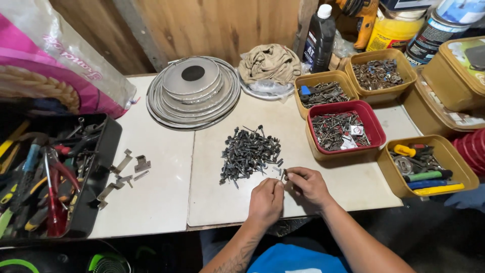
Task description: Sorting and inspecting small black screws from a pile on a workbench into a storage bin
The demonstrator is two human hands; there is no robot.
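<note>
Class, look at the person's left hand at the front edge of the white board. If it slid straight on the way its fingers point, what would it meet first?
The left hand points up-right, fingertips against the right hand, so it likely meets that first; the screw pile lies left of that line.

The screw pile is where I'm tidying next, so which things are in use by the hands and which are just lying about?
In use: left hand, right hand, one small screw held between them, pile of dark screws.

Lying about: stacked metal lids, metal brackets, red tub, toolbox, rag.
</note>
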